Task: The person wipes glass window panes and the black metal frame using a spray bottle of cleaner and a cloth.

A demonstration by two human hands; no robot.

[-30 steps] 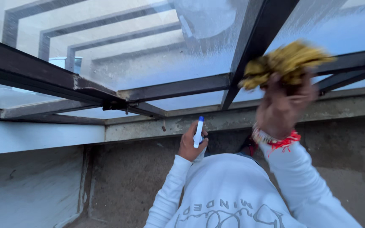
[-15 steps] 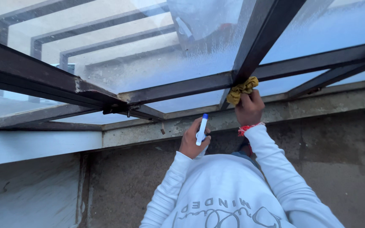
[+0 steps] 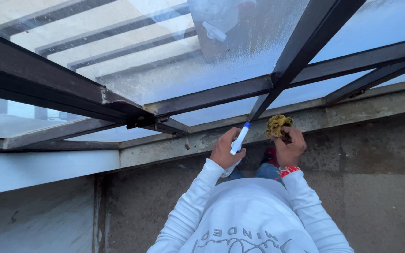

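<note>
Glass roof [image 3: 174, 70] on dark metal beams [image 3: 212, 98], misted, overhead. Left hand [image 3: 226, 150] closed around a white spray bottle [image 3: 238, 139], nozzle up toward the glass. Right hand [image 3: 290, 147] clamped on a bunched yellow cloth [image 3: 277, 125], just below the beams.

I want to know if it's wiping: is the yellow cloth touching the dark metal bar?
Apart. The head view shows the yellow cloth bunched in the right hand, with concrete ledge between it and the dark metal bar.
</note>
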